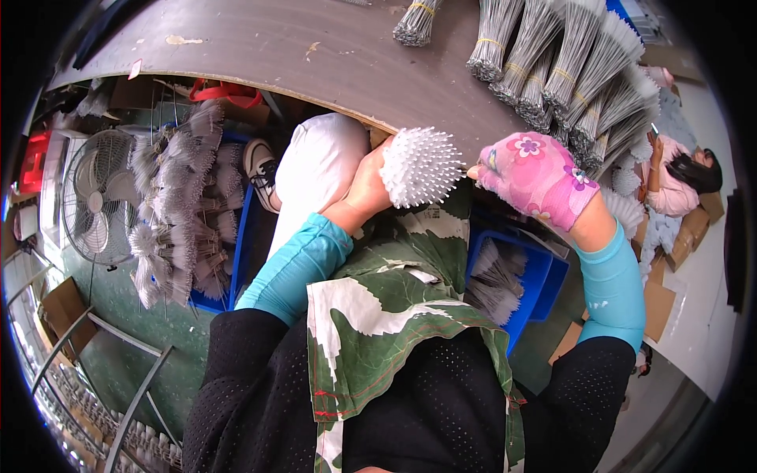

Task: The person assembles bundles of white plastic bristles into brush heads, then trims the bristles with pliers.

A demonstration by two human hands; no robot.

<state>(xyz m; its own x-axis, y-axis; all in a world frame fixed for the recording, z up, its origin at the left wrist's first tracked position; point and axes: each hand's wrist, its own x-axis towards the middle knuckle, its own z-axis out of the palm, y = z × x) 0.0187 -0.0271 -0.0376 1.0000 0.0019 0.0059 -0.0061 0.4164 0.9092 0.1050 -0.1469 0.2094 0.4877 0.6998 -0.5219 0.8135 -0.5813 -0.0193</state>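
My left hand (367,180) is bare, and its fingers wrap round a bundle of thin brushes (424,167). White bristle tips fan out in a round head that points up and to the right; the rest of the bundle is hidden. Just right of that head is my right hand (536,177), in a pink flowered glove with bare fingertips. Its fingers are drawn together near the white tips, and whatever they may pinch is too small to make out. Both hands are above my lap, by the near edge of the brown table (347,55).
More wire brush bundles (552,67) with yellow bands lie on the table at the far right. Blue crates of brushes (544,280) stand below on both sides. At left are a fan (96,197) and a metal frame (130,339). Another person (674,177) sits at far right.
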